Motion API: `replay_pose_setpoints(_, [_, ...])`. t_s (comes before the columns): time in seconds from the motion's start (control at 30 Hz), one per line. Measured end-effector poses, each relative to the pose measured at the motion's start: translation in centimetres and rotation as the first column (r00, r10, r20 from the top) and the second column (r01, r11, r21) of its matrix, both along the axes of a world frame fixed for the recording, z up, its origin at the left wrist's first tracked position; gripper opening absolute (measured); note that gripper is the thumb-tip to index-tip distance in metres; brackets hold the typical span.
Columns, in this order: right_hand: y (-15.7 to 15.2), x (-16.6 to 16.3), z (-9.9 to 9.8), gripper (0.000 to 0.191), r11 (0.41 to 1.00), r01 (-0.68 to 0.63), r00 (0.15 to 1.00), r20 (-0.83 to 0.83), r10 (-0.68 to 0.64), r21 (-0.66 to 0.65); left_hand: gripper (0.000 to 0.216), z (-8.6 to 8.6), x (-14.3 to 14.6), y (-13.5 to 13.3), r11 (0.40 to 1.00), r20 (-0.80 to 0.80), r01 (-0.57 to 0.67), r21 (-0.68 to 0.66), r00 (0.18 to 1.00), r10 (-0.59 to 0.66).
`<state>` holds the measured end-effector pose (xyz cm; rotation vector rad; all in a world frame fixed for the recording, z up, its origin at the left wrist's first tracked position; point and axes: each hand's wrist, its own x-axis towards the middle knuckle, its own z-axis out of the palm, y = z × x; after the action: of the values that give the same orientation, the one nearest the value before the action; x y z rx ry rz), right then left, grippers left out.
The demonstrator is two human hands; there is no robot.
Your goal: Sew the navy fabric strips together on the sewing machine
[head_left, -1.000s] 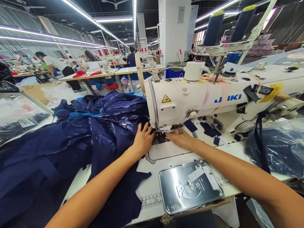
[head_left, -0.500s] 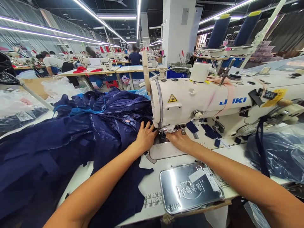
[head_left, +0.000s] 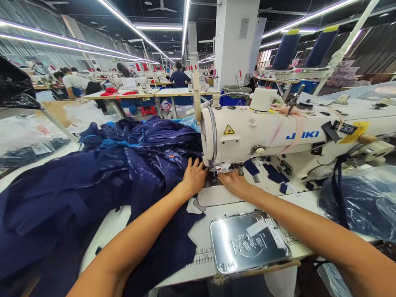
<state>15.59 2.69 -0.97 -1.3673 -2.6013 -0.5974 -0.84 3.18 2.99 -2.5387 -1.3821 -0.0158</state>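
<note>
A white sewing machine (head_left: 266, 132) stands on the table in front of me. A big heap of dark navy fabric (head_left: 102, 177) spreads to its left. My left hand (head_left: 194, 177) lies flat on the fabric just left of the needle area, fingers stretched out. My right hand (head_left: 233, 182) rests palm down on the machine bed right under the machine head; its fingertips are hidden beneath the head. The presser foot (head_left: 213, 178) sits between the two hands.
A flat metal tin lid (head_left: 249, 243) lies at the table's front edge. Clear bags of dark cloth sit at the right (head_left: 361, 202) and far left (head_left: 27, 140). Two navy thread cones (head_left: 286, 49) stand behind the machine. Other people work at far tables (head_left: 74, 82).
Both hands stay at the needle area; the view has drifted so everything sits slightly further right. The fabric under my left hand looks much the same.
</note>
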Motion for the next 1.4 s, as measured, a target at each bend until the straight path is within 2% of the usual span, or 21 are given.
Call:
replay_pose_setpoints(0.1, [-0.7, 0.5, 1.0, 0.025, 0.997, 0.01, 1.0, -0.027, -0.012, -0.078, 0.035, 1.0, -1.0, -2.0, 0.998, 0.153, 0.061, 0.022, 0.986, -0.064])
replay_pose_setpoints(0.17, [-1.4, 1.5, 1.4, 0.024, 0.995, -0.049, 0.995, -0.088, 0.041, -0.089, 0.028, 2.1, -3.0, -3.8, 0.986, 0.325, 0.116, 0.115, 0.934, -0.148])
replay_pose_setpoints(0.23, [-2.3, 2.7, 1.3, 0.025, 0.987, -0.158, 0.971, -0.188, 0.149, -0.035, 0.022, 3.2, -5.7, -5.4, 0.957, 0.464, 0.041, 0.288, 0.868, -0.177])
replay_pose_setpoints(0.27, [-2.7, 3.4, 1.1, 0.025, 0.978, -0.207, 0.949, -0.243, 0.201, 0.001, 0.021, 3.6, -7.1, -6.0, 0.932, 0.475, -0.003, 0.362, 0.861, -0.182])
replay_pose_setpoints(0.33, [-3.7, 4.2, 0.7, 0.025, 0.961, -0.272, 0.899, -0.341, 0.273, 0.052, 0.022, 4.2, -9.5, -6.9, 0.906, 0.407, 0.0, 0.424, 0.893, -0.191])
replay_pose_setpoints(0.43, [-5.1, 4.4, 0.7, 0.026, 0.936, -0.344, 0.84, -0.422, 0.342, 0.074, 0.024, 4.3, -10.8, -7.3, 0.895, 0.209, 0.129, 0.428, 0.949, -0.236])
replay_pose_setpoints(0.53, [-6.5, 3.7, 1.4, 0.028, 0.908, -0.411, 0.815, -0.415, 0.404, 0.078, 0.022, 4.0, -9.1, -7.2, 0.884, 0.064, 0.233, 0.406, 0.957, -0.282])
replay_pose_setpoints(0.6, [-7.4, 3.3, 2.1, 0.029, 0.902, -0.423, 0.82, -0.389, 0.421, 0.084, 0.019, 3.7, -7.1, -7.0, 0.906, -0.037, 0.246, 0.345, 0.968, -0.249])
replay_pose_setpoints(0.7, [-8.7, 3.5, 2.9, 0.027, 0.904, -0.413, 0.832, -0.357, 0.424, 0.112, 0.019, 3.4, -4.6, -6.4, 0.957, -0.179, 0.152, 0.246, 0.978, -0.109])
replay_pose_setpoints(0.77, [-9.5, 4.3, 3.1, 0.026, 0.908, -0.401, 0.848, -0.326, 0.419, 0.123, 0.022, 3.5, -3.5, -6.2, 0.968, -0.18, 0.087, 0.237, 0.983, -0.044])
replay_pose_setpoints(0.87, [-10.2, 6.0, 3.3, 0.024, 0.939, -0.327, 0.909, -0.238, 0.343, 0.104, 0.019, 4.1, -2.2, -6.5, 0.979, 0.022, 0.024, 0.204, 0.999, -0.029])
replay_pose_setpoints(0.97, [-9.5, 8.2, 3.7, 0.02, 0.992, -0.101, 0.987, -0.116, 0.11, 0.077, 0.02, 4.1, -0.7, -7.0, 1.0, 0.287, 0.013, 0.019, 0.958, -0.018])
replay_pose_setpoints(1.07, [-7.8, 10.1, 4.2, 0.017, 0.98, 0.183, 0.983, 0.014, -0.185, 0.08, 0.021, 2.6, 0.6, -6.9, 0.991, 0.324, 0.04, -0.124, 0.946, 0.002])
replay_pose_setpoints(1.13, [-6.6, 10.9, 4.4, 0.019, 0.956, 0.274, 0.956, 0.078, -0.282, 0.1, 0.019, 1.4, 0.7, -6.4, 0.987, 0.28, 0.061, -0.152, 0.96, -0.016])
replay_pose_setpoints(1.27, [-5.0, 11.4, 3.7, 0.027, 0.955, 0.281, 0.949, 0.118, -0.291, 0.098, 0.017, 0.4, 0.0, -6.2, 0.988, 0.242, 0.138, -0.075, 0.963, -0.116])
replay_pose_setpoints(1.4, [-4.3, 11.6, 2.5, 0.031, 0.961, 0.276, 0.961, -0.005, -0.276, 0.023, 0.015, 1.3, -0.4, -6.6, 0.99, 0.28, 0.143, -0.02, 0.951, -0.132])
